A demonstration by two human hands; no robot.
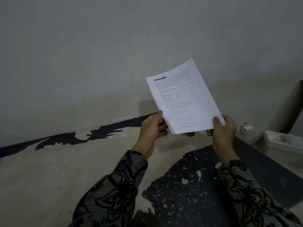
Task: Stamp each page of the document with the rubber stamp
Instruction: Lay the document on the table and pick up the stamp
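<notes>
A stack of white printed pages, the document [183, 95], is held up in the air above the table, tilted back towards the wall. My left hand [153, 126] grips its lower left edge, thumb on top and fingers curled behind. The lower right corner sits in my right hand [223, 128], with the thumb lying across the top page. The top page shows a dark header bar and lines of text. No rubber stamp is plainly visible; a dark round object [286, 138] lies in a white tray at the right, too dim to tell what it is.
The table [65, 169] has a worn beige top with black peeled patches and runs against a pale wall. At the right edge stand a white tray [278, 145], a small white object [246, 128] and a dark leaning board [288, 105].
</notes>
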